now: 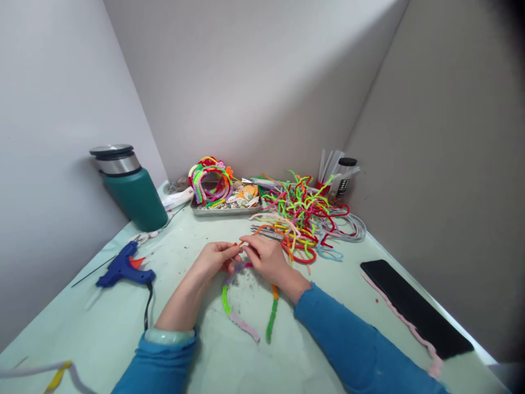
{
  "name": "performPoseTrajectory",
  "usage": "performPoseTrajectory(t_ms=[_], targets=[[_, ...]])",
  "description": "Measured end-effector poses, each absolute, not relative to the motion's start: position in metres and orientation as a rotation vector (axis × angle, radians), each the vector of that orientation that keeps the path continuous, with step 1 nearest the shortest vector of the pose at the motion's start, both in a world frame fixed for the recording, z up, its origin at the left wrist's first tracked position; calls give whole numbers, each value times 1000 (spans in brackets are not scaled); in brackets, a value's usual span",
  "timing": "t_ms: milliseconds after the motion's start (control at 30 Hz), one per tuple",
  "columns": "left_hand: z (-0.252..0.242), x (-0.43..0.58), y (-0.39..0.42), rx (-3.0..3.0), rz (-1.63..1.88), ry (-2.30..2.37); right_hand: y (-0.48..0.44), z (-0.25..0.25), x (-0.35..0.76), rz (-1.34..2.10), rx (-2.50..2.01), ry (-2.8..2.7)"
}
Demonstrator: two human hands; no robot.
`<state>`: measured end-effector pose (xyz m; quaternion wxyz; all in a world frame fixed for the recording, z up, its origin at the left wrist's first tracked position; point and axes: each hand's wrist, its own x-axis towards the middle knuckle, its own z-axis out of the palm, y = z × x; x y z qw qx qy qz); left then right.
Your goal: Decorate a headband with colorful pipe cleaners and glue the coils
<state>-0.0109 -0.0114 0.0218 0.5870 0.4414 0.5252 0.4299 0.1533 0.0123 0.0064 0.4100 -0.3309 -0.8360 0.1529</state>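
My left hand (219, 256) and my right hand (267, 258) meet above the middle of the table, their fingertips pinched on an orange pipe cleaner (241, 243). A short orange end shows at the left fingertips. Below the hands lies a curved headband (225, 300) wrapped in sections of purple, bright green, pale pink, orange and dark green fuzzy stem. Its top arc is partly hidden by my hands. Just beyond the right hand, metal scissors (266, 232) lie partly under loose stems.
A tangled heap of pipe cleaners (301, 202) lies at the back right. Behind are a metal tray (225, 211) with wrapped hoops and small pieces, and a jar (343, 178). Leftward stand a green bottle (137, 200) and a blue glue gun (125, 266); a black phone-like slab (414, 306) lies right.
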Motion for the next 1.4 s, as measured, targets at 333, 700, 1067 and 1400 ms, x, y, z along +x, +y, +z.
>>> performPoseTrajectory(t_ms=[333, 700, 1067, 1400], targets=[[24, -10, -12, 1120, 950, 1248, 15, 10, 152, -205, -891, -2277], [23, -12, -11, 1101, 986, 1234, 16, 9, 151, -250, -882, -2277], [20, -12, -9, 1177, 995, 1273, 13, 17, 152, -273, -863, -2232], [23, -12, -10, 1148, 1020, 1270, 12, 18, 152, -246, -881, -2229]])
